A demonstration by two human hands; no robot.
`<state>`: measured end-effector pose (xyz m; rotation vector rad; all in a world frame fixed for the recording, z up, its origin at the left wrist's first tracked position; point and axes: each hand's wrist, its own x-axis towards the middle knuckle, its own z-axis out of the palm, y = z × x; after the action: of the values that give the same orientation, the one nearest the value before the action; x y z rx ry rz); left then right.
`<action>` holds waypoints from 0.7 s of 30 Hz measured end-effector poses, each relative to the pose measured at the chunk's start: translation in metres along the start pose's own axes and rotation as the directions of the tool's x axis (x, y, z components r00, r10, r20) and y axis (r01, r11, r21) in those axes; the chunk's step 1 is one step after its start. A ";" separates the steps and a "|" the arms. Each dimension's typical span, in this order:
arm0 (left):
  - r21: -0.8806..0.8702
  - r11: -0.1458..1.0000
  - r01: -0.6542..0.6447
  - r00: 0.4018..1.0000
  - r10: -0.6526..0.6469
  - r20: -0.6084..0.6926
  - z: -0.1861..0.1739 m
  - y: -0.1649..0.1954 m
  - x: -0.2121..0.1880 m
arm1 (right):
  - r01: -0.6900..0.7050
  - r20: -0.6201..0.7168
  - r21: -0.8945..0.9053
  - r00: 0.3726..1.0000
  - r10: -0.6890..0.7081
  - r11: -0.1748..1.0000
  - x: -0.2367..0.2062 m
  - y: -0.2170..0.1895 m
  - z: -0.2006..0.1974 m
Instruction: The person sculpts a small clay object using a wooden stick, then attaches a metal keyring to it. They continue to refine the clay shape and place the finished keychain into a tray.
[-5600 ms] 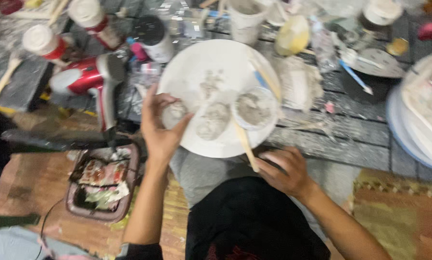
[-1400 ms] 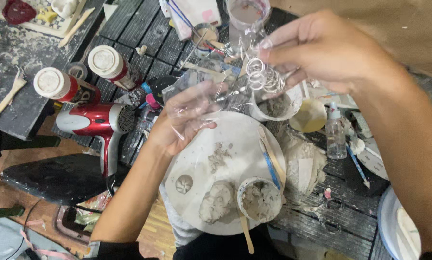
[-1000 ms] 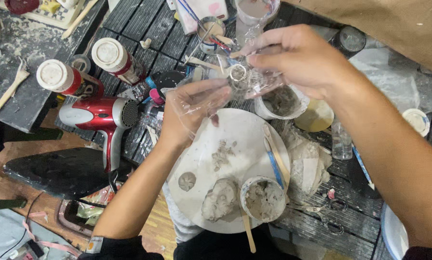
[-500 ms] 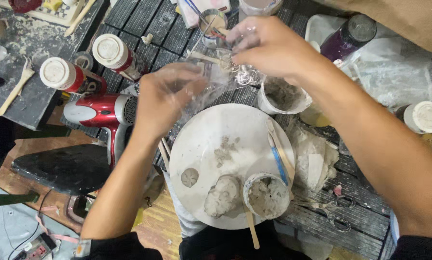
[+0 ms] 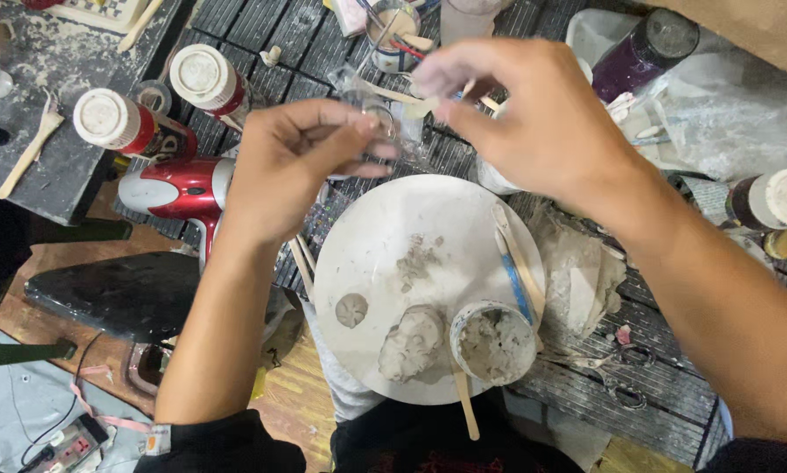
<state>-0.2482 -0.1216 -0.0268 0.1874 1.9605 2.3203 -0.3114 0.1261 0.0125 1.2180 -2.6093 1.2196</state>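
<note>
Two hands hold a small clear plastic bag above a white plate.

The left hand (image 5: pixel 293 166) pinches one side of the clear plastic bag (image 5: pixel 385 118) with its fingers closed on it. The right hand (image 5: pixel 534 114) is curled and pinches the other side, just beside the left hand. The bag is up in the air, over the far edge of the white plate (image 5: pixel 428 280). On the plate sit a gray lump of clay (image 5: pixel 411 342), a small cup of gray paste (image 5: pixel 494 342) and a blue stick (image 5: pixel 516 285). A red hair dryer (image 5: pixel 170 188) lies on the dark table (image 5: pixel 271 61), left of the plate. Two white-capped bottles (image 5: pixel 117 123) lie near it.
</note>
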 end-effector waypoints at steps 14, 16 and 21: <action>-0.059 0.997 0.055 0.979 -0.042 0.200 0.028 0.032 -0.042 | -0.084 0.048 0.403 0.996 0.071 0.911 -0.074 -0.045 0.009; -0.001 0.999 0.036 0.976 -0.035 0.215 0.035 0.034 -0.048 | -0.114 0.036 0.448 0.993 0.110 0.887 -0.078 -0.049 0.007; 0.061 0.998 0.026 0.967 -0.040 0.251 0.055 0.037 -0.058 | -0.175 0.115 0.495 0.984 0.136 0.851 -0.090 -0.056 0.006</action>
<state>-0.1817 -0.0833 0.0172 0.4287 1.8890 2.1016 -0.2100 0.1583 0.0163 1.1329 -2.5643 2.0245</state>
